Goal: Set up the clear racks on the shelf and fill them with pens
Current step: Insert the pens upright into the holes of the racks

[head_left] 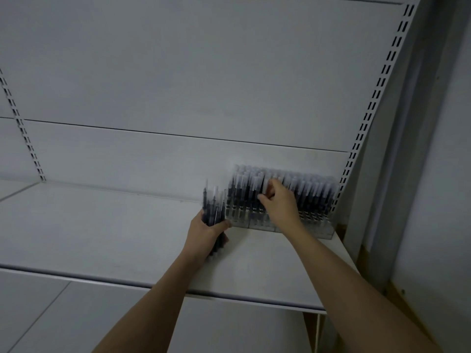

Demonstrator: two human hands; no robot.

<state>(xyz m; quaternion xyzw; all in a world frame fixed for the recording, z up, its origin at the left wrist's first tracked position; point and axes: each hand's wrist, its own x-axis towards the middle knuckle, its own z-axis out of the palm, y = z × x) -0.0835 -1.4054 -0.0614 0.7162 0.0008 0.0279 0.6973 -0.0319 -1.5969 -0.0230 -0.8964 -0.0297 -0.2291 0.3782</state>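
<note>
Loading pens into the clear rack at the shelf's right end, against the back panel. My left hand grips a bundle of pens upright beside the rack. My right hand pinches among the seated pens; whether it holds one, I can't tell. Best approach, I judge: feed one at a time, straight down, bundle held close.

I see a pale grey panelled back wall with a white slotted metal upright at its right edge and another slotted upright on the left.
</note>
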